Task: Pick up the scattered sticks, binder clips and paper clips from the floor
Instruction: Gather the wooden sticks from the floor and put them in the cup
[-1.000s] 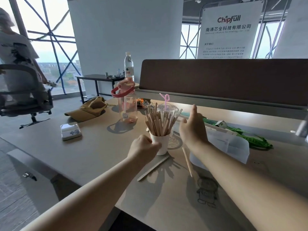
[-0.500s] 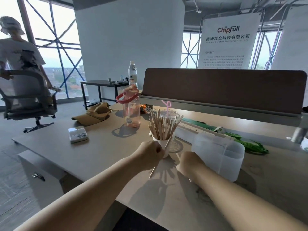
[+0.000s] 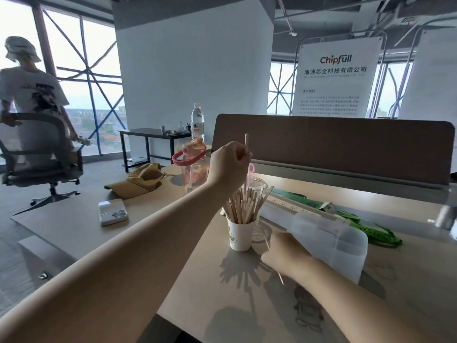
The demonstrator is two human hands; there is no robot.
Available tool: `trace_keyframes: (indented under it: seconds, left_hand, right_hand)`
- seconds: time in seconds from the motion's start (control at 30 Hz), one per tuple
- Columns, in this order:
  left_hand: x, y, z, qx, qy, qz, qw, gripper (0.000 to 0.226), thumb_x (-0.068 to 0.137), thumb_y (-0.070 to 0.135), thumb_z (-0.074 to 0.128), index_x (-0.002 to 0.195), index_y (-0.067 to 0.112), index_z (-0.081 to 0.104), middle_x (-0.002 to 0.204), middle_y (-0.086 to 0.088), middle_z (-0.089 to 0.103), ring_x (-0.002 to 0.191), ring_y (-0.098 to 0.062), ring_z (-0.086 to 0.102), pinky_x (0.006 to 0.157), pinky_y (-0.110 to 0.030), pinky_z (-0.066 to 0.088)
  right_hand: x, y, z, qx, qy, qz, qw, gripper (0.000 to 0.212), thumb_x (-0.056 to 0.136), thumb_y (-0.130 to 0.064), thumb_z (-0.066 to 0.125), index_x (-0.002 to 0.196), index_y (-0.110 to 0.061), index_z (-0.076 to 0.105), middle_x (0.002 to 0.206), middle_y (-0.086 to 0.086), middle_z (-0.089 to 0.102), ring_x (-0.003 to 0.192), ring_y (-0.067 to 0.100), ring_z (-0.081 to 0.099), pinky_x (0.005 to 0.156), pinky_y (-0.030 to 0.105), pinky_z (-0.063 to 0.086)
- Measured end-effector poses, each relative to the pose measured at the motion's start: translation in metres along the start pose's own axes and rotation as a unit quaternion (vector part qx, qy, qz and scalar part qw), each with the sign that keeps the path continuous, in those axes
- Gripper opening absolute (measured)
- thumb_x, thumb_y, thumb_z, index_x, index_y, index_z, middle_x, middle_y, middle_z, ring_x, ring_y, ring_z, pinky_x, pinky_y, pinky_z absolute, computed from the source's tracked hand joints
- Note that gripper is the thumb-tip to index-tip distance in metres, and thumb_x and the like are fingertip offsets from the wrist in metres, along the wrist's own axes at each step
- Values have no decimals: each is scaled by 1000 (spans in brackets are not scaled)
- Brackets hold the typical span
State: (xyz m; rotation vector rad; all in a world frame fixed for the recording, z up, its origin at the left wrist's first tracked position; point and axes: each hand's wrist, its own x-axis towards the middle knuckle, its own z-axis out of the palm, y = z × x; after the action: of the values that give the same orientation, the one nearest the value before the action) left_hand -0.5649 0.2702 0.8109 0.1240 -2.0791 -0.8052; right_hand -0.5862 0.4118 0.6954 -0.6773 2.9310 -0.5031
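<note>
One wooden stick (image 3: 246, 143) stands upright in my left hand (image 3: 230, 162), pinched directly above the paper cup (image 3: 240, 233), which is packed with sticks (image 3: 243, 206). My right hand (image 3: 284, 253), right of the cup, closes on another stick (image 3: 273, 258) lying on the desk (image 3: 148, 226). I judge these light, stiff and snappable; pinch mid-length.

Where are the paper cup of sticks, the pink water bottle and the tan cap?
paper cup (image 3: 239, 237), head view, front wall.
pink water bottle (image 3: 191, 178), head view, clear body.
tan cap (image 3: 141, 179), head view, crown.
</note>
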Motion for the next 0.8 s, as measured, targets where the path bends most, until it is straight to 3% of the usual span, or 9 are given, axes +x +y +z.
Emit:
trace_keyframes:
  seconds: [0.1,0.17,0.23,0.3,0.43,0.53,0.63,0.7,0.8]
  left_hand:
    - [3,-10,3,-34,-9,-19,999,36,87,11,66,121,13,53,98,-1,69,77,-10,63,63,-11,47]
    - [2,-18,5,-44,-26,-15,999,60,85,5,67,137,18,40,98,-3,68,77,-11,63,69,-18,52]
    - [0,-24,4,-20,-41,-2,999,73,83,2,69,143,20,33,100,-3,66,81,-9,59,67,-13,48]
    - [-1,-26,4,-2,-43,5,999,76,82,2,70,145,21,33,106,-5,64,86,-9,56,66,-10,44]
    - [-1,-30,5,-3,-23,16,1000,68,82,1,70,140,18,41,114,-9,65,96,-16,61,72,-18,50]
    - [1,-34,6,-9,-3,26,1000,58,80,3,72,132,14,48,114,-9,65,96,-20,64,63,-9,44]
    - [5,-33,2,-29,28,43,998,53,81,4,72,128,12,49,105,-9,67,89,-17,65,63,-7,43]
    - [8,-32,-1,-36,51,50,997,47,83,4,69,125,11,50,101,-7,67,83,-11,63,63,-4,42]
    - [6,-36,-1,-14,42,44,998,32,86,3,65,116,11,57,103,-5,69,84,-10,64,60,-1,43]
  right_hand:
    - [-1,-1,-23,162,149,-49,974,19,84,-12,62,99,-12,50,85,-2,55,65,9,48,44,10,32]
    - [0,-2,-40,230,214,-79,946,56,82,-4,63,132,-11,39,81,-3,57,57,5,51,44,7,39]
    - [3,-6,-55,259,249,-98,928,77,81,-2,62,147,-14,24,73,1,60,55,12,57,52,17,51]
    - [8,-10,-69,286,266,-106,914,79,83,-5,61,149,-19,21,77,5,65,59,18,63,58,28,58]
    - [21,-23,-88,315,293,-107,896,71,82,-9,61,145,-23,30,83,6,64,67,20,64,57,26,55]
    - [27,-34,-94,315,299,-126,892,74,83,-9,63,145,-22,25,76,2,59,63,14,60,53,16,49]
    - [33,-41,-96,291,307,-151,894,78,84,-9,61,148,-23,18,80,2,60,62,15,60,71,29,56]
    - [37,-42,-96,291,312,-158,890,73,84,-8,58,146,-23,24,77,3,62,60,17,60,71,32,56]
    - [46,-43,-93,273,334,-146,890,57,83,-8,57,136,-16,38,72,2,59,63,13,55,65,24,44]
